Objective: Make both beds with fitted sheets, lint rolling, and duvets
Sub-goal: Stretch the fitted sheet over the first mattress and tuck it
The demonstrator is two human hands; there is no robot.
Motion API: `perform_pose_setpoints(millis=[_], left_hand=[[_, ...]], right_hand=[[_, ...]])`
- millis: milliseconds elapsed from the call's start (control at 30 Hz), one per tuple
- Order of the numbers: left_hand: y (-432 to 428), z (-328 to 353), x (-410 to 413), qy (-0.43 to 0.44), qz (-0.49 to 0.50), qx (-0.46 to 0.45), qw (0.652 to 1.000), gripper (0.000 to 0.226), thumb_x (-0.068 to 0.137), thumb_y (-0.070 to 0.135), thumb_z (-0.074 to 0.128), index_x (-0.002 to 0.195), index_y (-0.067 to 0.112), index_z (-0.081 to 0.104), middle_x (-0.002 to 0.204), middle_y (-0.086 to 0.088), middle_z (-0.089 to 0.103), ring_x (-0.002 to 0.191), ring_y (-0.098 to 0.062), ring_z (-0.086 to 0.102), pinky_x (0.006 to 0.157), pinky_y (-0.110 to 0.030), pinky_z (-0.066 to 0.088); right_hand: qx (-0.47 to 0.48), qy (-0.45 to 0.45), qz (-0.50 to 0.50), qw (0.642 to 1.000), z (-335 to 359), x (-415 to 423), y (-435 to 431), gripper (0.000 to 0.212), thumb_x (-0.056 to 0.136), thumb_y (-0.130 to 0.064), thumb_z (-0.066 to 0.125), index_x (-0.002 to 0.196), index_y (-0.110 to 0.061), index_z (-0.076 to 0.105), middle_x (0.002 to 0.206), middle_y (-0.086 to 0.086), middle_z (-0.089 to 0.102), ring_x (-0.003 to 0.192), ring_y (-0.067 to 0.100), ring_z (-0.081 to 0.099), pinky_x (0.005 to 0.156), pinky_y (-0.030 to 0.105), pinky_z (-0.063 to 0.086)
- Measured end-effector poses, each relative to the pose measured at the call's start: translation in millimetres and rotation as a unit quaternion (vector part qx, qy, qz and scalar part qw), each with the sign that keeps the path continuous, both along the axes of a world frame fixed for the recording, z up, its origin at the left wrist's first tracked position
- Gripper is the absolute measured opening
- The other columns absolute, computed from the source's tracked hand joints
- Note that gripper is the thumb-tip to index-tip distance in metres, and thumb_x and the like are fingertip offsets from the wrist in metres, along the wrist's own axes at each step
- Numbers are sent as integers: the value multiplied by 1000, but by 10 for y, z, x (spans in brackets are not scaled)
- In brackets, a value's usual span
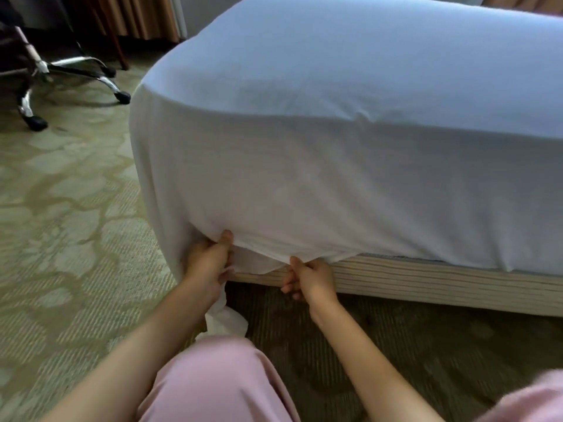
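Observation:
A white fitted sheet covers the top and hangs down the side of the mattress near its left corner. My left hand grips a bunch of the sheet's loose lower edge, and a tail of cloth hangs from it to the floor. My right hand pinches the hem a little to the right, just above the striped bed base. Both hands are low, at the bottom of the mattress side.
A swivel chair with chrome legs and black casters stands at the far left on the patterned green carpet. Brown curtains hang behind. My pink-trousered knee is near the bed base.

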State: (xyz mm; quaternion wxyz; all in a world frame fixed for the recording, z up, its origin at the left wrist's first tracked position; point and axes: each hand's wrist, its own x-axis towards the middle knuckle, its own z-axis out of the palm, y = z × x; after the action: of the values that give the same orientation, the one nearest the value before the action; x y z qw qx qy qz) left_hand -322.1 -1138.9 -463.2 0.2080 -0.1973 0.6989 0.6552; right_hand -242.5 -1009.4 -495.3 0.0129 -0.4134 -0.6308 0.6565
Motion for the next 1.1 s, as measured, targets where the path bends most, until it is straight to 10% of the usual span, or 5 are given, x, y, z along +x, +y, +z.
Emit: perform_pose_setpoints(millis=[100, 267, 467, 733, 1100], left_hand=[[47, 303, -12, -200, -107, 95, 969, 35, 98, 24, 45, 65, 13, 52, 53, 0, 60, 64, -15, 51, 62, -30, 44], [204, 625, -81, -208, -37, 140, 967, 31, 100, 6, 29, 93, -9, 55, 89, -21, 59, 81, -31, 56, 79, -40, 47], [395, 486, 52, -196, 148, 280, 928, 25, 99, 11, 34, 109, -3, 52, 106, -21, 55, 111, -35, 52, 94, -47, 46], [301, 321, -41, -181, 167, 429, 869, 56, 99, 35, 36, 139, -3, 37, 138, -29, 43, 127, -44, 42, 98, -60, 38], [420, 291, -91, -77, 80, 514, 851, 37, 97, 27, 40, 122, 3, 54, 104, -15, 68, 104, -30, 59, 83, -46, 48]], right_hand=[[5, -61, 100, 993, 168, -54, 68, 24, 98, -27, 48, 80, -12, 54, 57, 0, 62, 36, 6, 55, 37, 14, 34], [-103, -93, 213, 967, 494, -46, 322, 15, 95, -25, 54, 89, -13, 61, 64, -4, 71, 52, 6, 64, 50, 18, 44], [-405, 58, -35, 912, 535, 265, 762, 7, 86, 0, 56, 88, 1, 63, 92, 20, 71, 71, 27, 72, 69, 37, 57], [-449, 187, 4, 874, 454, 399, 879, 101, 29, -3, 95, 122, -1, 55, 118, 32, 60, 110, 41, 61, 98, 54, 44], [-485, 341, -1, 805, 409, -36, 686, 106, 42, -20, 96, 135, -8, 47, 133, 17, 55, 123, 31, 53, 102, 53, 40]])
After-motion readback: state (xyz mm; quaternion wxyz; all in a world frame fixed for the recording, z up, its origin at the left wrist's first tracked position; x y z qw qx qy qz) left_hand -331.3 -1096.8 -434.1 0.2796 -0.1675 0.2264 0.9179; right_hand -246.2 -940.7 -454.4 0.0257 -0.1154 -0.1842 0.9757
